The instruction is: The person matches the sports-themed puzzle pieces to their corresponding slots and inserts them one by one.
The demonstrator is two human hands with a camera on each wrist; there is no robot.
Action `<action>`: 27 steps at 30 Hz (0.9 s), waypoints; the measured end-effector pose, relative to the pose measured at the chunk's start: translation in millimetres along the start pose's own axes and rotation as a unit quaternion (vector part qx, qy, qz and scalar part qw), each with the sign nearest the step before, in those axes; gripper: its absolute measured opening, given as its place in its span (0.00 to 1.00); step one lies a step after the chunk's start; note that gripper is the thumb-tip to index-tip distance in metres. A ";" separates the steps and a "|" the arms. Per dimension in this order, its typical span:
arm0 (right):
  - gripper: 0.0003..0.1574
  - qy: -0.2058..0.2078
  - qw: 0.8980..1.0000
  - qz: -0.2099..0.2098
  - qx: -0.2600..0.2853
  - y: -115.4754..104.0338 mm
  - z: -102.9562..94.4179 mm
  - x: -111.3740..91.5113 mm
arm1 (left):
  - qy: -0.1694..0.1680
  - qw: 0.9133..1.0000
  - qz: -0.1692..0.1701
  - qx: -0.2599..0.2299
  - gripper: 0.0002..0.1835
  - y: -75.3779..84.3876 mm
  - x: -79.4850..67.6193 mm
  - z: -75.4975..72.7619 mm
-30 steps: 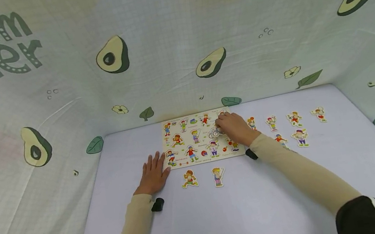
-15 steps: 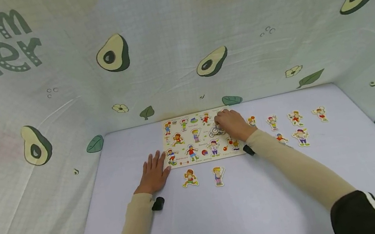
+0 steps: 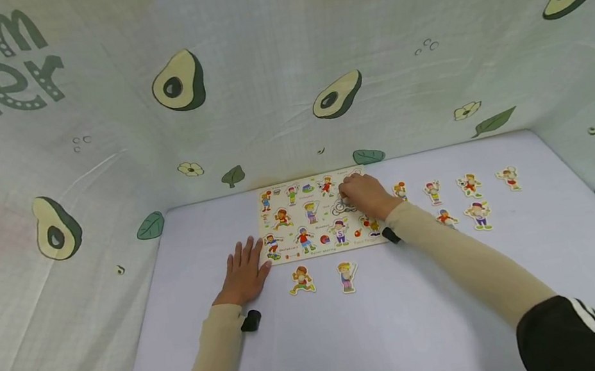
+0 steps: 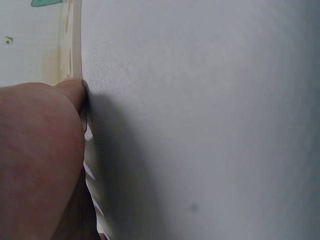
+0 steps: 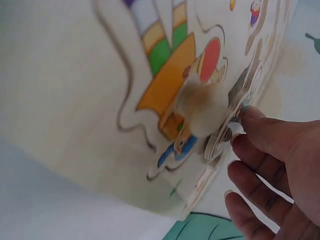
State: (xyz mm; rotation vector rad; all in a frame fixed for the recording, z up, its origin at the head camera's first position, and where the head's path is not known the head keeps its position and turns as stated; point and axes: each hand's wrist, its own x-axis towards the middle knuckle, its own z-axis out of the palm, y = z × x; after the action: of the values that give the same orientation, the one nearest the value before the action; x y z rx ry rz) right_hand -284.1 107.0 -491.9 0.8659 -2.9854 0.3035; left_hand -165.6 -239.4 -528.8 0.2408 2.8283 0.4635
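Note:
My left hand (image 3: pixel 240 275) lies with fingers straight on the table, its thumb and fingertips right at the left edge of a wooden peg puzzle board (image 3: pixel 272 212). Over the board's right part, my right hand (image 3: pixel 366 195) pinches a puzzle piece with thumb and forefinger. Wheels show on that bicycle piece (image 5: pixel 217 142), which sits tilted in the right wrist view; my fingers hide part of it. Beside it, a table-tennis player piece (image 5: pixel 167 80) with a round wooden knob (image 5: pixel 200 107) is in its recess. The left wrist view shows the thumb side of my left hand beside the board.
Below the board lie a runner piece (image 3: pixel 301 280) and a baseball player piece (image 3: pixel 346 277). Several more pieces lie right of it, among them a footballer piece (image 3: pixel 469 186) and a purple-capped child piece (image 3: pixel 479 216). A patterned cloth (image 3: pixel 254 56) rises behind the table.
My right hand stays over the board's right part, with only small shifts of the fingers and the bicycle piece. The left hand keeps its place. The head view tilts slightly.

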 end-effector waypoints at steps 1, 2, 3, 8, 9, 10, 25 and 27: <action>0.08 0.000 1.000 -0.002 -0.003 -0.8 1.0 1.2 | 0.002 1.000 0.001 -0.002 0.37 0.1 0.3 -0.4; 0.08 0.000 1.000 -0.004 -0.007 -1.7 2.0 2.3 | 0.002 1.000 0.001 -0.002 0.37 0.3 0.4 -0.7; 0.08 -0.001 1.000 -0.004 -0.012 -2.9 2.5 3.1 | 0.002 1.000 0.002 -0.001 0.37 -1.0 1.3 0.4; 0.08 -0.003 1.000 -0.003 -0.013 -7.5 3.8 5.4 | 0.000 1.000 0.000 0.011 0.38 -2.4 2.7 2.2; 0.08 -0.005 1.000 -0.003 -0.009 -8.3 4.0 5.7 | -0.001 1.000 0.000 0.012 0.38 -2.6 2.7 2.3; 0.08 -0.006 1.000 -0.004 -0.007 -9.0 4.1 5.9 | 0.000 1.000 -0.001 0.012 0.38 -2.0 2.7 2.0; 0.07 -0.010 1.000 -0.010 -0.022 -12.6 9.4 7.1 | -0.008 1.000 -0.001 0.007 0.38 -0.4 1.2 0.9; 0.07 -0.004 1.000 -0.010 -0.027 -13.6 10.4 7.2 | -0.007 1.000 -0.001 0.005 0.38 -1.4 2.8 1.0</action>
State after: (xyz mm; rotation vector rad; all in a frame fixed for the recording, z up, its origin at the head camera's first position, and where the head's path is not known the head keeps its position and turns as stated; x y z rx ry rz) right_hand -282.6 89.9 -499.1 0.8932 -2.9743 0.2185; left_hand -168.1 -239.9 -530.8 0.2408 2.8174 0.4454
